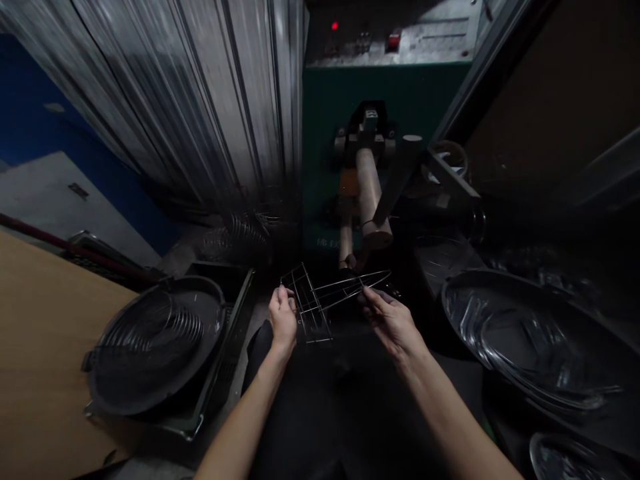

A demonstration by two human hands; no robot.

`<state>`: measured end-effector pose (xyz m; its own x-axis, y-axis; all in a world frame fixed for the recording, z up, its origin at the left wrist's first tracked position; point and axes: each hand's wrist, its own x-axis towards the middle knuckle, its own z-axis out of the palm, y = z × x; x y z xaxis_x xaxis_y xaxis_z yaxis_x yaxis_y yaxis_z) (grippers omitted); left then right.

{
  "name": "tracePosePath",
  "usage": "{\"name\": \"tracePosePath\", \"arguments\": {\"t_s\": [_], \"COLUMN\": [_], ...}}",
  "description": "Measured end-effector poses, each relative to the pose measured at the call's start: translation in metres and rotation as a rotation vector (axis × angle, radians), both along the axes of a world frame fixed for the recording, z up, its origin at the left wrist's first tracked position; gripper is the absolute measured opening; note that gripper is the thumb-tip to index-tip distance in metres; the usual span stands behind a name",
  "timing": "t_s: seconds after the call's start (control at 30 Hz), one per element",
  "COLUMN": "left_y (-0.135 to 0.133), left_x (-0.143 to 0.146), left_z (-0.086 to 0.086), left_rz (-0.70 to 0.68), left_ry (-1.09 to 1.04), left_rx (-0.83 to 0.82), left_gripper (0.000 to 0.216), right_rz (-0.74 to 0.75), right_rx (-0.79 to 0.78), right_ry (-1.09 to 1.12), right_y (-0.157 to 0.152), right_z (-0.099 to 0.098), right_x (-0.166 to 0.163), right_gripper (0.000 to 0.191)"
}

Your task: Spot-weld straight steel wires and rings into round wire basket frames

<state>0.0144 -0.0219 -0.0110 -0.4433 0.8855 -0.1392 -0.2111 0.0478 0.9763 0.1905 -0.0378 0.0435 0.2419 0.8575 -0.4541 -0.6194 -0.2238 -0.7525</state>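
Observation:
A bent wire frame [313, 300] spans the space between my two hands, in front of the spot welder's electrode arms [373, 193]. My left hand [283, 317] is closed on the frame's squarish grid end. Thumb and fingers of my right hand [393, 323] pinch the long, narrowing wire loop at the other end. The loop's tip lies just below the lower electrode arm [346, 243]; whether they touch I cannot tell in the dim light.
On the left, a round black tray [105, 383] holds coiled wire rings [175, 330] above a crate. At right, a larger black basin [453, 283] holds many bent wires [475, 333]. A green machine body [325, 120] stands ahead, with a red light [335, 26] on its panel.

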Motion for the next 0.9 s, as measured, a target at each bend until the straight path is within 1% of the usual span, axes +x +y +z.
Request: {"name": "tracePosePath", "arguments": {"t_s": [0.17,0.33,0.5,0.6,0.7,0.83,0.9], "left_y": [0.004,0.01,0.013,0.013,0.012,0.013,0.013], "left_x": [-0.002,-0.002,-0.005,-0.006,-0.006,-0.006,-0.006], "left_z": [0.002,0.012,0.023,0.027,0.028,0.026,0.025], "left_rz": [-0.036,-0.029,-0.05,-0.062,-0.052,-0.06,-0.059], "left_ry": [0.031,0.034,-0.054,-0.139,-0.188,-0.224,-0.226], "left_rx": [-0.024,-0.039,-0.064,-0.076,-0.067,-0.05,-0.052], "left_gripper": [0.034,0.033,0.031,0.028,0.027,0.029,0.029], "right_rz": [-0.015,-0.039,-0.042,-0.044,-0.042,-0.071,-0.06], "right_rx": [-0.01,-0.035,-0.054,-0.057,-0.059,-0.075,-0.066], "right_ry": [-0.013,0.0,-0.002,0.025,0.054,0.007,-0.038], "right_y": [0.006,0.013,0.016,0.014,0.007,-0.006,-0.012], "right_z": [0.004,0.01,0.015,0.017,0.016,0.012,0.007], "right_x": [-0.003,-0.005,-0.007,-0.008,-0.005,0.006,0.013], "right_gripper": [0.03,0.023,0.021,0.017,0.013,0.016,0.019]}}
